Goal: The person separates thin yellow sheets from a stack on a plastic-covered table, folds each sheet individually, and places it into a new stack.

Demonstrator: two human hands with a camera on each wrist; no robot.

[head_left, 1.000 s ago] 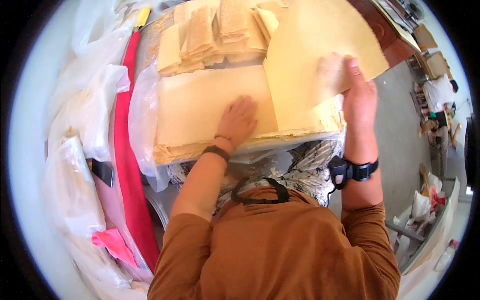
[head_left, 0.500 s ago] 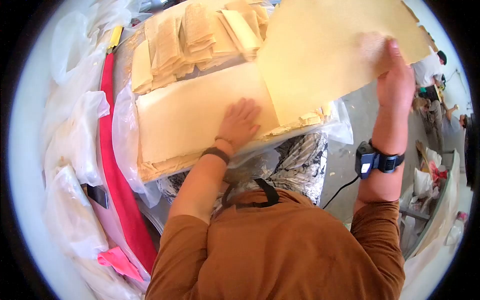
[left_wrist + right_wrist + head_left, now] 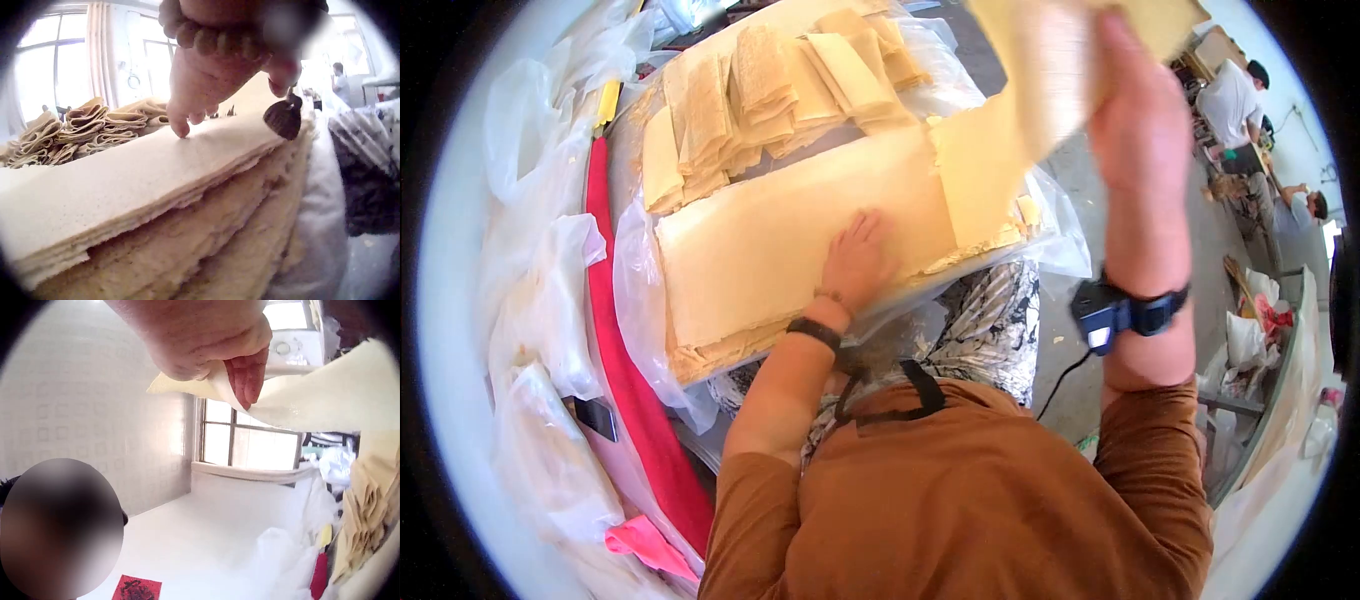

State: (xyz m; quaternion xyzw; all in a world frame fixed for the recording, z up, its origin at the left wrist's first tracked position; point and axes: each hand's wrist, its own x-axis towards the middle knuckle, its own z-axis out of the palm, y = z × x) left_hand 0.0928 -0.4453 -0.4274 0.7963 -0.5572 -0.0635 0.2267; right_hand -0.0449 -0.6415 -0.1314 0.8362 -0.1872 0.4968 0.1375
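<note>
A broad stack of thin, pale-yellow sheets [image 3: 750, 270] lies in front of me, its near edges ragged and layered in the left wrist view. My left hand [image 3: 858, 262] rests on the top sheet with fingers extended; in the left wrist view its fingertips touch the surface. Raised high at the right, my right hand [image 3: 1140, 125] pinches the edge of a lifted yellow sheet [image 3: 980, 170]. That sheet slopes down to the stack's right end. In the right wrist view, the sheet [image 3: 337, 394] bends away from between thumb and fingers. Behind the stack lie several folded bundles [image 3: 765, 85] of similar sheets.
Clear plastic [image 3: 1060, 235] sticks out under the stack. A red strip [image 3: 640, 390] runs along the left, beside a dark phone [image 3: 597, 418], a pink cloth [image 3: 650, 545] and plastic-wrapped material [image 3: 550, 450]. Two people sit at the far right, above a bin [image 3: 1280, 390] holding bags.
My right hand has risen and drawn the sheet's edge up, peeling it farther off the stack. My left hand stays on the stack. The head view has turned, shifting the stack leftward.
</note>
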